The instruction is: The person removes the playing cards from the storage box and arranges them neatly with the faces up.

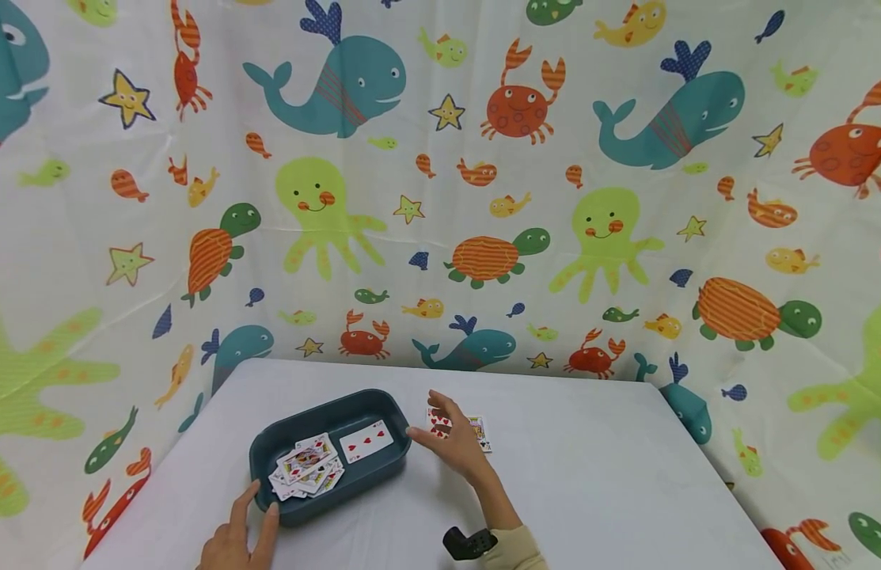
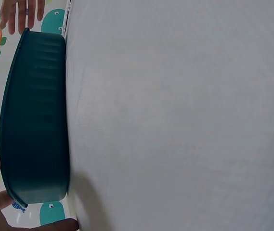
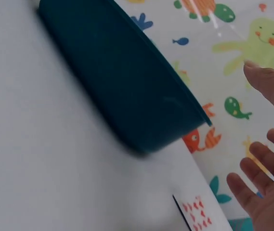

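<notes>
A dark teal plastic tub (image 1: 329, 467) stands on the white-covered table. Inside it, a loose pile of playing cards (image 1: 308, 463) fills the left part, with a hearts card (image 1: 366, 441) face up on the right. My left hand (image 1: 237, 534) is at the tub's near left corner, its fingertips right at the rim and fingers fairly straight. Beyond the tub's right end, my right hand (image 1: 450, 439) is held with fingers spread and nothing in its grasp; its thumb points toward the rim. Partly behind this hand lie face-up cards, including a king-like face card (image 1: 479, 431).
The white tabletop (image 1: 590, 475) extends to the right of the tub. A cloth (image 1: 426, 222) printed with sea animals hangs behind and around the table. A dark band (image 1: 468, 544) circles the right wrist. In the right wrist view, a red-pipped card (image 3: 198, 213) lies near the tub's end.
</notes>
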The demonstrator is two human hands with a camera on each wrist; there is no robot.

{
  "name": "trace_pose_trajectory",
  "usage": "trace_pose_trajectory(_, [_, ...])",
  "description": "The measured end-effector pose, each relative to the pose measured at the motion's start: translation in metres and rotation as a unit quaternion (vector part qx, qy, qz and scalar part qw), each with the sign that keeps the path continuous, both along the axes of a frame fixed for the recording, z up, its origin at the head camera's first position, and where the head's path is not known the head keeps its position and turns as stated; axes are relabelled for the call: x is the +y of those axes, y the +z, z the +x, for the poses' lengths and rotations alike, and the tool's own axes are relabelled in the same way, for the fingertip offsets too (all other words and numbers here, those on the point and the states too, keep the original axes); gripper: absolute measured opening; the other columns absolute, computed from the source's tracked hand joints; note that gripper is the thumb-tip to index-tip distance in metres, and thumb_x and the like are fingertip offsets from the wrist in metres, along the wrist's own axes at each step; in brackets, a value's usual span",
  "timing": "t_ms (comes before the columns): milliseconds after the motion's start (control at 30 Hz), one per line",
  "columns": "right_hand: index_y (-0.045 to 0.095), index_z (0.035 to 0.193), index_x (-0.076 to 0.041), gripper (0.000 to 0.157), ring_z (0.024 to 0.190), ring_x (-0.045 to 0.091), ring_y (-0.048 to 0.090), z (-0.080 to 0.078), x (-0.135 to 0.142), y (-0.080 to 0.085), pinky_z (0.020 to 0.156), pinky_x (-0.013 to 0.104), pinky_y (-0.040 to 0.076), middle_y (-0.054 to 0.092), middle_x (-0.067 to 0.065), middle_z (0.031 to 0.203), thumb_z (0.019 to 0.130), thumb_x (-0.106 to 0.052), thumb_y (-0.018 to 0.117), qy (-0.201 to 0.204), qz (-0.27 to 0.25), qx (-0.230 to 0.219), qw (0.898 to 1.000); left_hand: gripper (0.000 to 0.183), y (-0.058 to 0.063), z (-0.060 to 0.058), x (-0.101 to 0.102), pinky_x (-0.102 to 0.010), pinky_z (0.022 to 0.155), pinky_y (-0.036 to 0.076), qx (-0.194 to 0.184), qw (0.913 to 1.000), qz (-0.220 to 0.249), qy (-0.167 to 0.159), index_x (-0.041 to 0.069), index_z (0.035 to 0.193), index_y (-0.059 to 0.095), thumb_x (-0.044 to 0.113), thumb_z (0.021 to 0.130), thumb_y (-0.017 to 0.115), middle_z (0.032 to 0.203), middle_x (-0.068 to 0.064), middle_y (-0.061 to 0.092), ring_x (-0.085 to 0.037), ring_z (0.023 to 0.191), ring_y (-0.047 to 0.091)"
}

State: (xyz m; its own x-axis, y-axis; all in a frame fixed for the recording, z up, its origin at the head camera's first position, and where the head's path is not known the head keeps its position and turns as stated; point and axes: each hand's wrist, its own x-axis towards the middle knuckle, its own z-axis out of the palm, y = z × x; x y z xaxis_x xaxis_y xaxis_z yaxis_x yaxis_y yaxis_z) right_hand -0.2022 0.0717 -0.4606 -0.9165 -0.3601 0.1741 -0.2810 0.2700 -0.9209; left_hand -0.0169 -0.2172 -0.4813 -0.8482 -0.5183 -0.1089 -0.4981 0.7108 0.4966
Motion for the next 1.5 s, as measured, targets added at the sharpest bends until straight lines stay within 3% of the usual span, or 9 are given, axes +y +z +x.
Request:
trace_pose_trajectory(367, [0.043,0.153,-0.018,0.074,0.135,0.034,0.050,0.011,-0.028,0.010,0.109,0.053,0.045,0.051,0.008,0.151,0.091,-0.033,0.079,0.049,-0.030,0.006,0.998,0.077,0.002,0.001,0.000,-0.063,0.080,0.051,-0.003,1.0000,0.000,0.004,0.008,0.150,0.029,0.068,0.103,0.032,0.088,-0.024,0.058,-0.041,0.085,0.059])
trace_pose_trajectory(600, [0.043,0.154,-0.012,0.076,0.136,0.032,0.048,0.018,-0.047,0.012,0.110,0.051,0.044,0.050,0.016,0.150,0.090,-0.032,0.079,0.083,-0.026,0.003,0.996,0.083,0.004,0.001,-0.001,-0.064,0.081,0.050,-0.010,0.9999,0.007,0.003,0.008,0.151,0.028,0.073,0.100,0.028,0.090,-0.025,0.058,-0.043,0.087,0.059])
trace_pose_trajectory(900, [0.041,0.155,-0.014,0.077,0.138,0.028,0.047,0.024,-0.065,0.012,0.111,0.050,0.043,0.050,0.012,0.151,0.090,-0.034,0.079,0.108,-0.009,0.008,0.994,0.086,0.004,0.001,-0.003,-0.064,0.082,0.051,-0.020,0.9998,0.006,-0.004,0.007,0.151,0.026,0.076,0.099,0.025,0.092,-0.026,0.058,-0.042,0.088,0.059])
trace_pose_trajectory(1067, [0.041,0.155,-0.015,0.078,0.137,0.031,0.048,0.026,-0.074,0.012,0.109,0.044,0.046,0.050,0.012,0.151,0.090,-0.036,0.079,0.120,0.006,0.009,0.993,0.080,0.004,0.000,-0.001,-0.065,0.080,0.052,-0.015,0.9999,0.004,0.003,0.008,0.151,0.028,0.071,0.101,0.030,0.092,-0.026,0.059,-0.043,0.087,0.059])
trace_pose_trajectory(1233, [0.041,0.155,-0.012,0.081,0.135,0.035,0.048,0.029,-0.083,0.014,0.108,0.049,0.046,0.050,0.012,0.151,0.089,-0.036,0.080,0.130,0.017,0.012,0.991,0.076,0.004,0.000,-0.001,-0.062,0.076,0.053,-0.009,0.9999,0.006,-0.001,0.008,0.150,0.029,0.067,0.103,0.033,0.088,-0.023,0.057,-0.039,0.082,0.059])
trace_pose_trajectory(1500, [0.042,0.156,-0.016,0.085,0.134,0.028,0.049,0.031,-0.099,0.018,0.104,0.042,0.048,0.049,0.003,0.151,0.086,-0.040,0.083,0.136,0.055,0.006,0.989,0.076,0.005,0.001,0.001,-0.058,0.071,0.053,-0.007,1.0000,-0.001,0.001,0.008,0.150,0.029,0.067,0.102,0.034,0.084,-0.020,0.056,-0.035,0.078,0.059])
